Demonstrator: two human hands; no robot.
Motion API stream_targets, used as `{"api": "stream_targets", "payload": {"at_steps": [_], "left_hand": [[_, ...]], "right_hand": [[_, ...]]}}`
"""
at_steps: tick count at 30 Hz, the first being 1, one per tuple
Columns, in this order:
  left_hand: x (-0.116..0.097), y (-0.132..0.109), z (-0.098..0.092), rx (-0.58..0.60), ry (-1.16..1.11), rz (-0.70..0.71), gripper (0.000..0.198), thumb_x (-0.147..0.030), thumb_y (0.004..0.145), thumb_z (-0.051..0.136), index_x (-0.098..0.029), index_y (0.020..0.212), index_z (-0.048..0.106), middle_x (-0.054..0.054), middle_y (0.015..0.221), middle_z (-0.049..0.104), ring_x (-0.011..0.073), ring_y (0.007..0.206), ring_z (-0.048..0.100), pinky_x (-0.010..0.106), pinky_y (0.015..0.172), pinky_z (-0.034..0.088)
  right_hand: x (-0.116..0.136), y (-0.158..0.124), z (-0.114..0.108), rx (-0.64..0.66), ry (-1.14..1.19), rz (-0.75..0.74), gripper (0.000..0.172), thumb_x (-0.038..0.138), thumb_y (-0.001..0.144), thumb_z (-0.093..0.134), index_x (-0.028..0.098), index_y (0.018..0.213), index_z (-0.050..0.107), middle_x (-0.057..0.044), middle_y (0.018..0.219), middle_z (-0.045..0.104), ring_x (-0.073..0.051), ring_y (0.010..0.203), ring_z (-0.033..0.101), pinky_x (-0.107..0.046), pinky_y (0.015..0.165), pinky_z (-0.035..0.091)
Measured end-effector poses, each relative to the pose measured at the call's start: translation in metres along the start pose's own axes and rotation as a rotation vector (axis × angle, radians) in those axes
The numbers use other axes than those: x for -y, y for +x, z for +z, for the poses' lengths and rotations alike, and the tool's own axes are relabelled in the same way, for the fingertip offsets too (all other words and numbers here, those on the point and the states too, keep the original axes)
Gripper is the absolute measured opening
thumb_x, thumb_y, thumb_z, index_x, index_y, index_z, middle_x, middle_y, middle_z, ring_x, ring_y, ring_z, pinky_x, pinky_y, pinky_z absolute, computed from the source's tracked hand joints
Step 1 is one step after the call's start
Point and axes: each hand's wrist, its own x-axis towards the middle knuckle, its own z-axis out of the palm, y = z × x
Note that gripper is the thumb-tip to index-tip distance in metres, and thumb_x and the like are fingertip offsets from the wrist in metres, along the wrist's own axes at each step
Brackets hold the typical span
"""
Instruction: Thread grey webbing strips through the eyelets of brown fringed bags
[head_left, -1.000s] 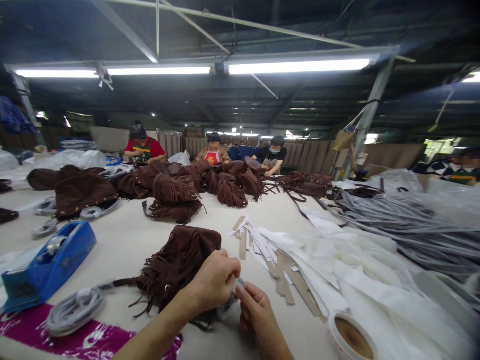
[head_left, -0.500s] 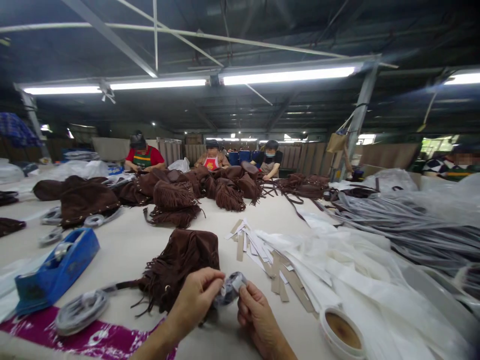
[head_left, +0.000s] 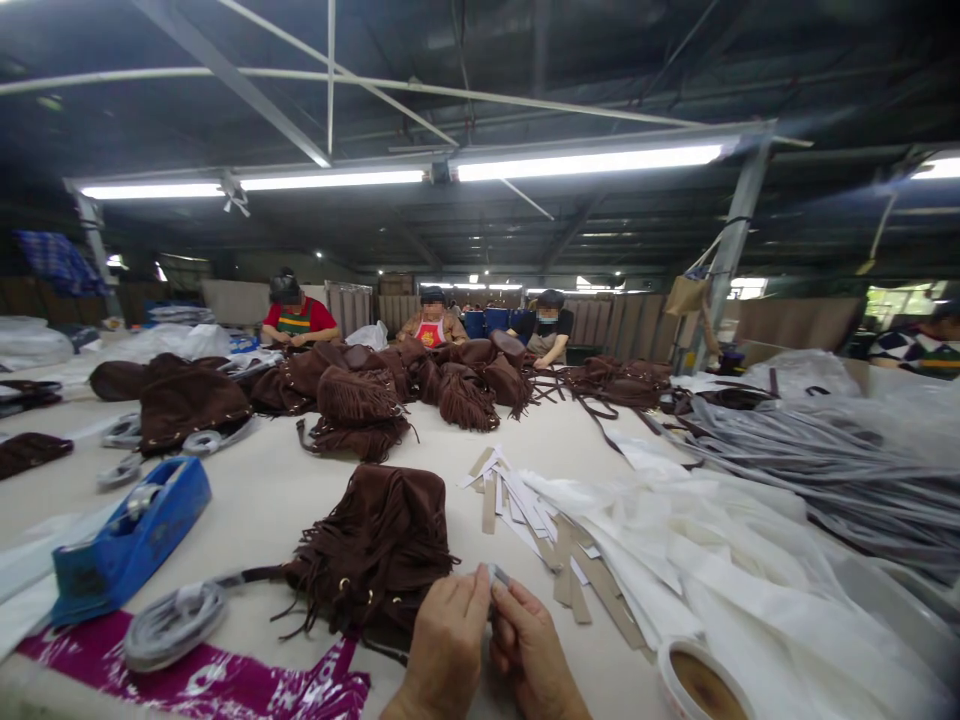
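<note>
Both my hands meet low at the centre of the head view. My left hand [head_left: 448, 645] and my right hand [head_left: 531, 650] pinch a small grey wrapped piece [head_left: 498, 577] between their fingertips; only its tip shows. Just beyond them lies a brown fringed suede bag [head_left: 379, 550] on the pale table [head_left: 270, 490]. Its strap runs left to a grey wrapped coil [head_left: 174, 622].
A blue tape dispenser [head_left: 127, 550] sits left. Paper and card strips [head_left: 525, 505], white wrapping sheets [head_left: 712, 560] and a tape roll [head_left: 701, 680] lie right, with grey wrapped straps [head_left: 817, 460] beyond. More brown bags [head_left: 360, 395] pile mid-table. Three people [head_left: 431, 322] work at the far end.
My hands have drawn closer to me and together. The grey piece, plainly visible half a second ago, is now mostly hidden between my fingers. The view has tilted slightly.
</note>
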Motion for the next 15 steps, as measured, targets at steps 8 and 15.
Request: {"api": "stream_targets", "payload": {"at_steps": [8, 15], "left_hand": [[0.008, -0.025, 0.007, 0.267, 0.043, 0.098, 0.048, -0.015, 0.088, 0.042, -0.001, 0.134, 0.043, 0.02, 0.129, 0.058, 0.0274, 0.119, 0.055, 0.04, 0.099, 0.045], [0.021, -0.027, -0.054, 0.45, -0.075, 0.133, 0.062, -0.013, 0.078, 0.048, -0.014, 0.139, 0.039, 0.013, 0.144, 0.044, 0.0243, 0.133, 0.041, 0.044, 0.112, 0.032]], "right_hand": [[-0.01, -0.003, 0.001, -0.204, -0.3, -0.044, 0.06, 0.072, 0.05, 0.071, 0.02, 0.051, 0.042, 0.009, 0.034, 0.038, -0.007, 0.027, 0.036, -0.018, 0.031, 0.024], [0.015, -0.024, -0.039, -0.207, -0.711, 0.053, 0.053, 0.071, 0.066, 0.054, 0.02, 0.053, 0.053, 0.002, 0.042, 0.051, -0.012, 0.032, 0.045, -0.024, 0.036, 0.036]]}}
